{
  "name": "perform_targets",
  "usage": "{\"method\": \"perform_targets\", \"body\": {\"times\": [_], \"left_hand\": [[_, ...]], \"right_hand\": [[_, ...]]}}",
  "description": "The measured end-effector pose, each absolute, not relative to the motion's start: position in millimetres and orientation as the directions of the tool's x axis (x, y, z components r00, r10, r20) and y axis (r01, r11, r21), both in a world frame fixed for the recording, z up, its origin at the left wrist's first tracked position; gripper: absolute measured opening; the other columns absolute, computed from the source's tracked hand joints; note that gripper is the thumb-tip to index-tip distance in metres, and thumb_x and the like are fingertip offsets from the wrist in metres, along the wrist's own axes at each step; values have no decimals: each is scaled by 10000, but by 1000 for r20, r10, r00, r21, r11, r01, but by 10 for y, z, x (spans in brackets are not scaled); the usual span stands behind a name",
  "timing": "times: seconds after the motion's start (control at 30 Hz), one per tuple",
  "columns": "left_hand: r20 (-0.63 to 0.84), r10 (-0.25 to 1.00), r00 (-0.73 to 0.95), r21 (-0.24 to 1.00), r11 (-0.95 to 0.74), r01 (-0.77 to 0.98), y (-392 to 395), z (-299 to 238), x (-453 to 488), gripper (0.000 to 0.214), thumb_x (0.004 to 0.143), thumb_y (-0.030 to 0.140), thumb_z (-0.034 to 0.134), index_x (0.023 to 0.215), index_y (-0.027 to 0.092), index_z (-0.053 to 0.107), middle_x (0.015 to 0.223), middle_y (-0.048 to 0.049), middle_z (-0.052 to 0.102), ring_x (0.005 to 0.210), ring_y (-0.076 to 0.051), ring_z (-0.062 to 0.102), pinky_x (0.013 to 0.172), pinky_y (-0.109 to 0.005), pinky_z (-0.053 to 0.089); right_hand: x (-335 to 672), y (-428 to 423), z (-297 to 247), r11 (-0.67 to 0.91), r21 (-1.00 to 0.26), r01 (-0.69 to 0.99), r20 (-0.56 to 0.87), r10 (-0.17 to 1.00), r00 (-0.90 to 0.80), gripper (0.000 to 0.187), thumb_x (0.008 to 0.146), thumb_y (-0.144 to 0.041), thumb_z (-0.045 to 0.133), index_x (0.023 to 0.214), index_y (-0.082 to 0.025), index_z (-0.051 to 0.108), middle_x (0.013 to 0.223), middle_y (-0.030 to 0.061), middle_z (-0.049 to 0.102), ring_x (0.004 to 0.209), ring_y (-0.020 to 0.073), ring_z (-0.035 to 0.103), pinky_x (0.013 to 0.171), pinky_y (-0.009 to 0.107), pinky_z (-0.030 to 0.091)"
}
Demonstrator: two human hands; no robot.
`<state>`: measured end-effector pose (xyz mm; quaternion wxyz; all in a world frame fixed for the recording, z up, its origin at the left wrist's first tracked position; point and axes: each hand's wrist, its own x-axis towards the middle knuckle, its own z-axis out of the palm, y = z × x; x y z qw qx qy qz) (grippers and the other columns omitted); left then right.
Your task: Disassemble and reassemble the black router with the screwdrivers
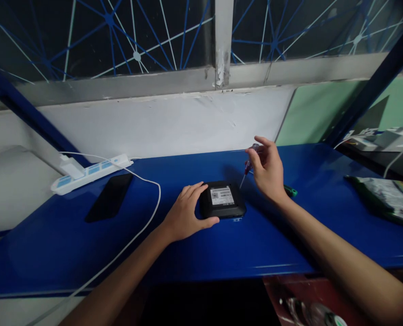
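A small black box with a white label on top lies on the blue table. My left hand grips its left side, thumb along the near edge and fingers over the far corner. My right hand hovers just right of the box, fingers pinched round a small red-handled screwdriver. The thin metal tip points down toward the box's far right corner.
A black phone lies flat at the left. Behind it sits a white power strip with a cable running toward me. A green-handled tool lies behind my right wrist. A printed bag rests at the right.
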<state>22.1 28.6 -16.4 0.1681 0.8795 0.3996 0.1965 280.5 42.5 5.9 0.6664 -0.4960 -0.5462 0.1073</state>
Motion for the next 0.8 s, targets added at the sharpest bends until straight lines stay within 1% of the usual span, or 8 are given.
{"method": "perform_targets", "body": {"times": [0.07,0.17,0.3,0.37,0.63,0.8], "left_hand": [[217,775,594,470,-616,632,282,-163,221,828,785,585,717,1459,216,406,1558,-156,414,1453,-375,345,1164,-609,337],[223,777,589,482,-613,626,268,-158,228,801,801,544,707,1465,224,393,1576,-154,391,1459,-366,348,1154,-601,353],[195,790,582,473,-595,649,255,-152,240,818,805,528,697,1474,187,373,1601,-170,347,1462,-349,351,1166,-556,353],[189,791,582,468,-594,654,255,-151,243,823,806,530,690,1477,180,369,1606,-170,338,1462,-348,352,1171,-548,347],[202,784,587,459,-605,651,269,-173,233,809,816,531,693,1487,226,361,1601,-151,355,1458,-353,357,1154,-569,356],[205,790,578,447,-601,662,269,-181,241,811,810,547,688,1474,202,376,1596,-157,362,1457,-346,359,1171,-549,341]], "right_hand": [[2805,418,61,475,-781,405,615,693,375,330,912,-382,626,1227,-307,562,827,-4,588,586,148,591,541,346,516],[2769,397,50,468,-775,425,615,715,333,307,884,-400,664,1165,-296,593,774,-18,545,584,146,563,547,343,506],[2695,354,42,476,-752,456,631,720,290,312,865,-395,692,1138,-275,600,795,-10,588,678,161,601,659,358,518],[2669,332,49,482,-741,468,638,724,263,310,867,-394,691,1135,-268,598,824,-1,621,704,167,611,682,362,512],[2634,282,81,481,-727,490,643,726,242,298,863,-403,690,1108,-262,596,859,8,661,687,165,615,675,362,512],[2621,280,83,500,-731,465,651,715,255,296,855,-406,696,1095,-272,589,846,4,651,702,174,626,681,367,518]]}}
